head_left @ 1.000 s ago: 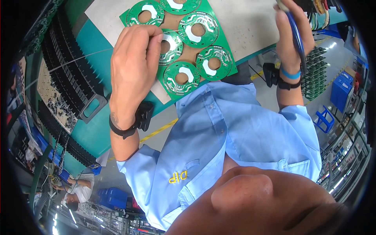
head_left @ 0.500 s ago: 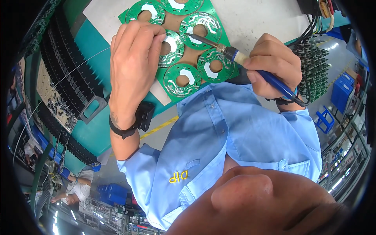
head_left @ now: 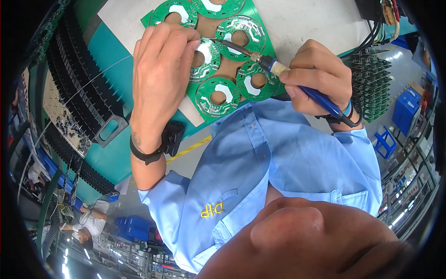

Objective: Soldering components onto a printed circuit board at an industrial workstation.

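Wire and iron tip brought together at ring-shaped board

Left hand: thumb and forefinger pinched together on a thin silvery wire; other fingers curled close alongside. Wire pokes out past the fingertips to the right; its other run trails off to the lower left.

Right hand: fingers closed pen-style round the handle of a soldering iron with dark shaft, cream collar and blue grip. Iron points up-left, tip at the wire's free end. Actual contact too small to confirm.

Where the work is: tip and wire end sit at the left edge of a green ring-shaped circuit board with white patch and round centre hole, upper right of the group. Six such boards show on a flat green sheet with brown middle, over a pale grey tabletop. Left hand partly covers the boards nearest it.

Step, judged: wire being fed to the hot tip, i.e. soldering a spot on that board's edge. Next move, judged, calls for fine aim: tip on the joint, just enough wire pushed in, board not nudged.

Around: stacked green boards at right, black slotted racks at left.
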Tool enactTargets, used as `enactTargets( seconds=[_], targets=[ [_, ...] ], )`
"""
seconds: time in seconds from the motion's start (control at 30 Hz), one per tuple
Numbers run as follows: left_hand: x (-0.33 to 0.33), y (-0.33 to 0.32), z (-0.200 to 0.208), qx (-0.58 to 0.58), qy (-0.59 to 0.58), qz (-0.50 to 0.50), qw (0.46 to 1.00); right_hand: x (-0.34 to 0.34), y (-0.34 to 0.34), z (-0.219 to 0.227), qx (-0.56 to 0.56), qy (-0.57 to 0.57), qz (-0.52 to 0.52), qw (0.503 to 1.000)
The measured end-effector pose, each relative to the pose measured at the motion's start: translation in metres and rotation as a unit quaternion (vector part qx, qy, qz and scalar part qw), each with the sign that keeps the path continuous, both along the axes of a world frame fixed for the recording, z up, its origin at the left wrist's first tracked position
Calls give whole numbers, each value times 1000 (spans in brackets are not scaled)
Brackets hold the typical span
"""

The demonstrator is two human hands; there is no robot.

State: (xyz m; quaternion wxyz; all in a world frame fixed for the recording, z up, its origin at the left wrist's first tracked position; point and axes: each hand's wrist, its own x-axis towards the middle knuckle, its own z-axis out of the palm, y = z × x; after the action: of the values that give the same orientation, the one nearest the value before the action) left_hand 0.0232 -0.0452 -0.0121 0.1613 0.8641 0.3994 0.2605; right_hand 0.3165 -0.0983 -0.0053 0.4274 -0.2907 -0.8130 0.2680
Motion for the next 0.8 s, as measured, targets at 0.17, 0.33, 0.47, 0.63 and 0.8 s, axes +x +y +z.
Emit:
enactTargets(
  seconds=[0.17,0.33,0.47,0.63,0.8],
  targets=[
    [0,0,-1,-3,2,-3,1000,-3,-4,3,13,-20,-9,1000],
    [1,0,-1,6,-2,-7,1000,-5,-9,6,30,-42,-15,999],
    [2,-1,2,0,-2,-5,1000,-11,-10,4,61,-38,-28,997],
    [4,-1,1,2,2,-6,1000,-6,-13,6,48,-77,-11,996],
    [9,-4,8,-27,16,1,999,-9,-13,4,61,-49,-29,997]
  ],
)
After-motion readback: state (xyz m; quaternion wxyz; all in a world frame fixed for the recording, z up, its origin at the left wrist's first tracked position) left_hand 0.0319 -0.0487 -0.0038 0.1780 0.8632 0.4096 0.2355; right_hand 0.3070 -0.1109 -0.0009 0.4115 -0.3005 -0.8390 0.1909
